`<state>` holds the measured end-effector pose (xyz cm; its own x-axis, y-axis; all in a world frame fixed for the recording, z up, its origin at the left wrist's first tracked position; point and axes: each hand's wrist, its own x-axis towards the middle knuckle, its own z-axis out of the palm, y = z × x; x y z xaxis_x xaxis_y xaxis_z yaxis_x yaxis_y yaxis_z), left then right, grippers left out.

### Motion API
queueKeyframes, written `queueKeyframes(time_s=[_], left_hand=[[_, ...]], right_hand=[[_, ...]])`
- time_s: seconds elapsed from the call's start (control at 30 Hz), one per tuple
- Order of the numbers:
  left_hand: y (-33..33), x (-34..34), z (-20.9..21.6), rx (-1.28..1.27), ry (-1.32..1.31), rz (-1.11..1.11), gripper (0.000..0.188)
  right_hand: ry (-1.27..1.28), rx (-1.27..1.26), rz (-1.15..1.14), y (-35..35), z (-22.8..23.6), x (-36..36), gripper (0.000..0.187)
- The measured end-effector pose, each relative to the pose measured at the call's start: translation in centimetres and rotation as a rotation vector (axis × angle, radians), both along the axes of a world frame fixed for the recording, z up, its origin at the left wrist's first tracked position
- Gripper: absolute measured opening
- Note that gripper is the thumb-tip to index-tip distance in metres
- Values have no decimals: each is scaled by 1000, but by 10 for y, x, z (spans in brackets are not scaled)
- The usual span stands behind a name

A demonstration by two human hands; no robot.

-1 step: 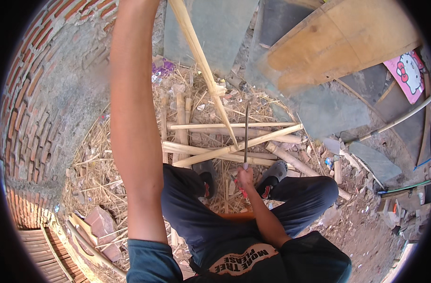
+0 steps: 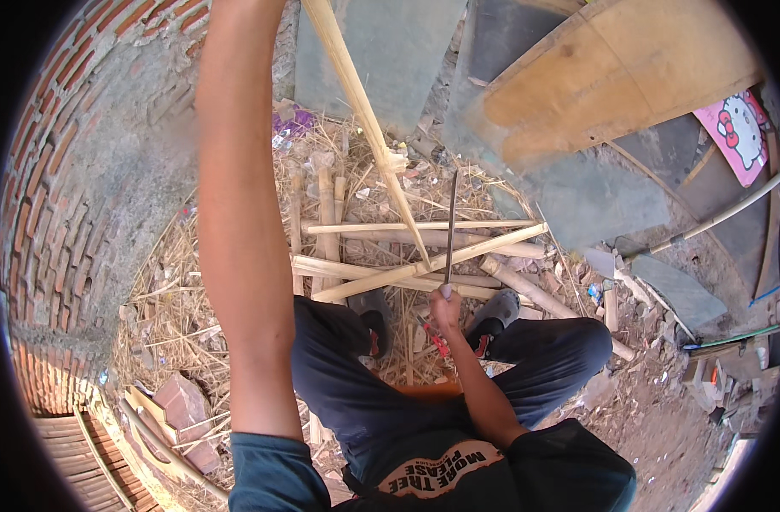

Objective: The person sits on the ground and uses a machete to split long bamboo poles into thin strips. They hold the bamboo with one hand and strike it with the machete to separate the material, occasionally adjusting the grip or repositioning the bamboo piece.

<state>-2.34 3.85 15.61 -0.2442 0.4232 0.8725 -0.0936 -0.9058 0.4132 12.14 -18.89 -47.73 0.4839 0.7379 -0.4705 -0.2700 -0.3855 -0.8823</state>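
My right hand (image 2: 446, 311) is closed around the handle of a machete (image 2: 451, 226), whose long, thin dark blade points away from me. To the left of the blade a pale split bamboo strip (image 2: 364, 111) slants up and out of the picture, its narrow lower end by the crossed bamboo pieces. My left forearm (image 2: 245, 205) reaches far forward; the hand itself lies beyond the top edge, so its grip is hidden. Across the ground in front of my shoes, a diagonal split bamboo strip (image 2: 484, 249) overlaps thinner strips and round bamboo poles (image 2: 539, 294).
A brick wall (image 2: 57, 171) rises on the left. Grey sheets (image 2: 364, 60) and a large tan board (image 2: 611, 77) lie ahead and to the right, near a pink panel (image 2: 738, 141). Bamboo shavings (image 2: 176, 307) and rubble cover the ground around my feet.
My right hand has shifted slightly forward, and the machete's tip has moved a little forward and to the right. The slanting bamboo strip stays almost where it was.
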Motion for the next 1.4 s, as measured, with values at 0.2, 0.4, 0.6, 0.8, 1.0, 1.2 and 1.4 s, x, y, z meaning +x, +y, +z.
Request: queueKeyframes(time_s=[0.2,0.4,0.6,0.8,1.0,1.2,1.4], left_hand=[[-16,-8,-9,21,3,89,44],[-19,13,0,-19,-29,31,42],[-28,-10,-6,-14,-6,4,39],[-20,-10,-4,-16,-10,-4,38],[-17,-11,-6,4,-45,-22,37],[-23,-28,-8,4,-41,-18,35],[-28,-31,-15,-47,-56,-107,27]], right_hand=[[110,665,-51,47,158,15,16],[-362,-389,159,-80,-106,-3,16],[100,-314,226,-68,-89,2,16],[207,-311,202,-60,-78,12,14],[-26,212,42,23,32,21,15],[58,625,-146,8,78,-4,19],[-389,-507,302,-71,-49,-4,32]])
